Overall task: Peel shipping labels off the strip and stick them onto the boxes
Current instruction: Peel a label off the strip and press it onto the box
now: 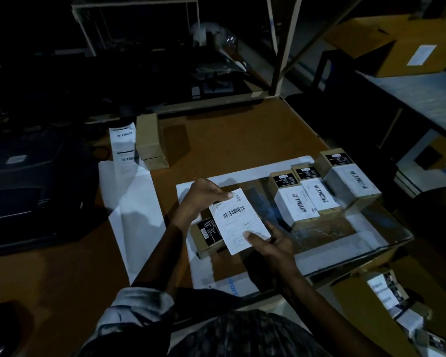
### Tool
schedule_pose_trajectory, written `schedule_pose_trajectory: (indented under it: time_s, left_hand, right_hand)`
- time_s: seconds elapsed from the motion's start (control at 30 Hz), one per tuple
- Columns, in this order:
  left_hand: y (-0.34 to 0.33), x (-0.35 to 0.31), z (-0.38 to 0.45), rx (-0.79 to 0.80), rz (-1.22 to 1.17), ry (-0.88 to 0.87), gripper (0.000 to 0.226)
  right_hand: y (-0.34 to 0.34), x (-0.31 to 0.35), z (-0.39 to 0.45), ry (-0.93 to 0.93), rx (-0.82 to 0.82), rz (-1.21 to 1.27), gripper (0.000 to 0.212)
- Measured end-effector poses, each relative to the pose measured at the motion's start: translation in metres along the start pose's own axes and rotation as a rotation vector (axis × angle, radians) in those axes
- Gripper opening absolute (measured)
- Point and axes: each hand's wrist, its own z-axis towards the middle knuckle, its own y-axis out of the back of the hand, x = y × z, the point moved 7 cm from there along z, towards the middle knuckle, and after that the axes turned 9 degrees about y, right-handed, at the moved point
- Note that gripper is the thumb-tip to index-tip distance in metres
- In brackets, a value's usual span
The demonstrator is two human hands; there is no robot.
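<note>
A white shipping label (238,220) with a barcode is held just above a small brown box (207,238) with a black sticker on its near-left end. My left hand (200,199) pinches the label's top-left edge. My right hand (267,244) pinches its lower-right corner with the thumb on top. Three labelled boxes (295,202), (319,193), (352,180) stand in a row to the right. The label strip (124,148) hangs down at the far left, with its blank backing trailing over the table.
A stack of plain brown boxes (151,140) stands beside the strip. A dark printer (31,181) sits at the left. More labelled boxes (394,300) lie below the table's right edge. A large cardboard carton (407,45) rests on the shelf at the far right.
</note>
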Motion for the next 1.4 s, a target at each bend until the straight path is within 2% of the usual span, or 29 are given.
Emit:
schedule_pose_trajectory:
  time_s: [0.17,0.4,0.63,1.13,1.4]
  left_hand:
    - [-0.0013,-0.0015,0.0021,-0.001,0.026,0.006,0.019]
    - [0.0000,0.0016,0.0017,-0.018,0.025,0.018,0.021]
    - [-0.0022,0.0013,-0.0007,-0.011,0.047,0.015,0.021]
    - [-0.0015,0.0037,-0.0026,0.018,-0.045,0.048,0.022]
    - [-0.0035,0.0037,-0.0029,0.052,-0.020,0.059,0.021]
  right_hand:
    - [0.0017,-0.0006,0.0010,-0.014,0.021,-0.010,0.037]
    - [0.0057,0.0009,0.0070,-0.047,-0.069,-0.015,0.028]
    - [0.0071,-0.0027,0.0070,-0.051,-0.083,0.010,0.027]
    - [0.0066,0.0000,0.0071,0.001,-0.041,-0.028,0.034]
    - [0.0083,-0.0058,0.0067,0.008,-0.028,0.009,0.039]
